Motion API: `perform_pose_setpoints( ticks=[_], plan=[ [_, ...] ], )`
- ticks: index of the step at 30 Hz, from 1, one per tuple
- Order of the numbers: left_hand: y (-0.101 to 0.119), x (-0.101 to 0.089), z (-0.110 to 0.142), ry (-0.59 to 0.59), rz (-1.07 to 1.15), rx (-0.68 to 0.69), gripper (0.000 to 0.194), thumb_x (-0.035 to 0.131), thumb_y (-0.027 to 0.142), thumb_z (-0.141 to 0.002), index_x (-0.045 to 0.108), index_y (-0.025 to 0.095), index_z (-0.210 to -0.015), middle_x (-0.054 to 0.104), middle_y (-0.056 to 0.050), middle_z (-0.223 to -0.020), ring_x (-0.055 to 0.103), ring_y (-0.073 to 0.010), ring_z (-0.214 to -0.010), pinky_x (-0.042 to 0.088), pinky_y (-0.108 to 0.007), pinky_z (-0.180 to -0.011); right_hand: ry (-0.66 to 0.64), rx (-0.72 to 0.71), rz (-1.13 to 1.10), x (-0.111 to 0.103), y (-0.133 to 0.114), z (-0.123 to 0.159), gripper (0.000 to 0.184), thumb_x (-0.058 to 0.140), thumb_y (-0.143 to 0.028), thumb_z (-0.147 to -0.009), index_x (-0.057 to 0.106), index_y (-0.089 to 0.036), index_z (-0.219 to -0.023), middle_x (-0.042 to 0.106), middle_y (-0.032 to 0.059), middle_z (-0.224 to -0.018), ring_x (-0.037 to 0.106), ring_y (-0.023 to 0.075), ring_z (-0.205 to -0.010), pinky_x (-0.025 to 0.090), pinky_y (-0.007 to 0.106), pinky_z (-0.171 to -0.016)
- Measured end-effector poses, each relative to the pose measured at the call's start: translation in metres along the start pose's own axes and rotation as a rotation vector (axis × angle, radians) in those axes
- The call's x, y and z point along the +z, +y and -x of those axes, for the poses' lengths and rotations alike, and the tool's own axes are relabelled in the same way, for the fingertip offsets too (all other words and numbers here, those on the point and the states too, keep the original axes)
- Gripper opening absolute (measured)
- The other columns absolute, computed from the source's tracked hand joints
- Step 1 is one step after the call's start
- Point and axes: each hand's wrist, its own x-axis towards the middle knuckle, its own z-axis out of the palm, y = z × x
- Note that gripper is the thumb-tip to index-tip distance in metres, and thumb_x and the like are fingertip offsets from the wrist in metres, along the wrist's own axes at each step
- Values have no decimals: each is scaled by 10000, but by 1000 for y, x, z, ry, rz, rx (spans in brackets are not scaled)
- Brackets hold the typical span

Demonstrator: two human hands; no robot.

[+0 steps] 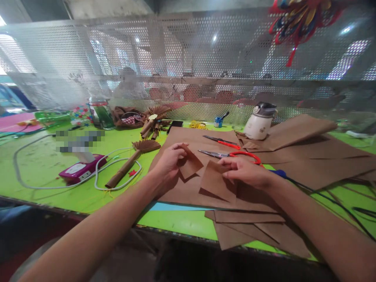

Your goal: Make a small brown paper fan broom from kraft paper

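Observation:
My left hand [172, 160] is closed on a small brown paper piece [190, 162], pinched by its upper left edge. Another brown paper piece [216, 181], roughly square, is held by my right hand [242, 170] between thumb and fingers. The two pieces are close together but apart, above a large brown paper sheet [176, 196]. Just behind my right hand lies a pair of scissors [235, 154] with red handles. A second pair of scissors [223, 143] rests a little farther back on the sheet.
Brown paper sheets [317, 156] spread over the right side, beside a white kettle [258, 123]. More paper pieces [243, 229] hang over the front edge. On the left are a rolled-paper stick with a pleated fan top [126, 168] and a purple power strip [82, 169] with its cable. A perforated screen [188, 58] stands behind.

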Motion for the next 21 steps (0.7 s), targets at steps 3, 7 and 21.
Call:
perform_pose_setpoints(
  ticks=[3,7,21],
  plan=[
    [5,-1,-1,49,19,36,317,507,47,-529,627,153,-802,564,26,-604,555,-112,-573,449,-223,-549,73,-44,8,-6,4,-4,299,585,-110,-661,623,-190,-947,689,25,-929,647,187,-835,497,257,-650],
    [10,-2,-2,34,35,55,200,577,48,-529,588,145,-703,608,15,-679,568,-105,-611,462,-216,-578,225,-119,112,-20,10,-10,314,596,-89,-594,616,-191,-890,693,14,-883,643,206,-837,500,290,-684],
    [16,1,7,-112,64,9,207,691,123,-615,491,160,-653,676,-44,-834,658,-177,-747,520,-314,-706,353,-143,85,-16,-12,-3,352,558,-129,-594,558,-212,-936,637,9,-789,583,182,-709,428,264,-558]
  ],
)
